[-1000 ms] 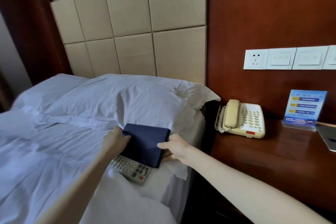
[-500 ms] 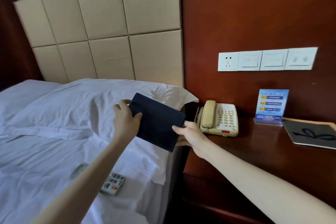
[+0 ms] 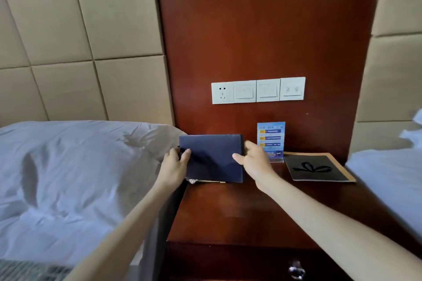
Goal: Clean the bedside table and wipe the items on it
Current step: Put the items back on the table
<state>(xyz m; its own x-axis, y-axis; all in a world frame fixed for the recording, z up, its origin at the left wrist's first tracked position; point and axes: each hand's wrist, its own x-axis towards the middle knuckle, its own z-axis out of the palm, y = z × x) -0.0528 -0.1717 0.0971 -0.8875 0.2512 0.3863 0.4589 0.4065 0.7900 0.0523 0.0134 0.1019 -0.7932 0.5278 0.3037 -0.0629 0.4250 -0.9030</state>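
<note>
Dark blue box [image 3: 212, 157]: being held with its broad face toward the camera over the back left part of the bedside table [image 3: 239, 212]; I cannot tell whether it is touching the top.
Left hand [image 3: 174, 164]: gripping the box's left edge, with the thumb lying across the front face and the fingers wrapping behind.
Right hand [image 3: 255, 162]: clasping the box's right edge, with the thumb pressing on the front face.
Sign card [image 3: 271, 137]: standing upright at the back of the bedside table, partly hidden by the right hand.
Black folder [image 3: 317, 167]: lying flat at the bedside table's back right, showing a bow drawing.
Switch panel [image 3: 258, 90]: sitting on the wall above the bedside table.
Pillow [image 3: 80, 166]: lying just left of the bedside table.
</note>
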